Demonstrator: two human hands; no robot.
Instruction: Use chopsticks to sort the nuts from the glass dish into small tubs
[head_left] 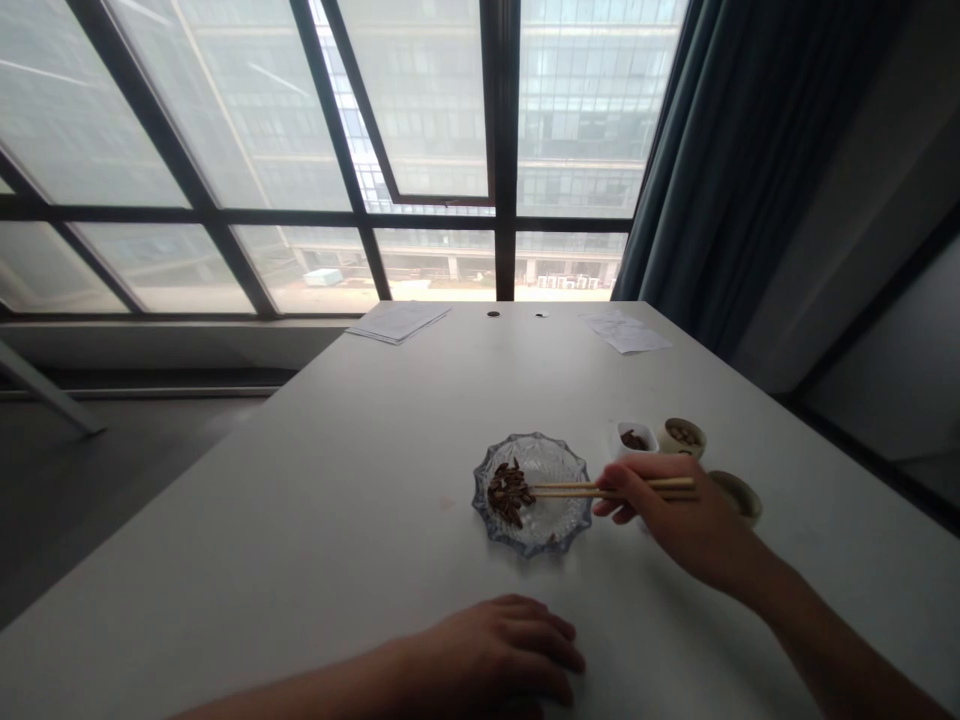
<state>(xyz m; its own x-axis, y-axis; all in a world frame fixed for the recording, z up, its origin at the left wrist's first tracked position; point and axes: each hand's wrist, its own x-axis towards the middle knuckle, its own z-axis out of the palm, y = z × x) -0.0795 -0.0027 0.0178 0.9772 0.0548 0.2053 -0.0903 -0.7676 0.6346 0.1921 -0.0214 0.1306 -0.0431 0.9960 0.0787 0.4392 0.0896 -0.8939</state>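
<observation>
My right hand [660,505] is closed around a pair of wooden chopsticks [570,490], which point left over a clear glass bowl [555,525] with a scalloped rim. Their tips touch or nearly touch a heap of small dark brown pieces [508,490] on the bowl's left side. Whether a piece is between the tips is too small to tell. My left hand [517,645] lies palm down on the white table [337,520], in front of the bowl, fingers slightly spread and holding nothing.
Behind my right hand stand a white cup [636,440] with dark pieces, a round cup [682,436] with light brown pieces, and another round container [736,495], partly hidden. Papers [401,322] and a loose sheet [626,332] lie at the far edge.
</observation>
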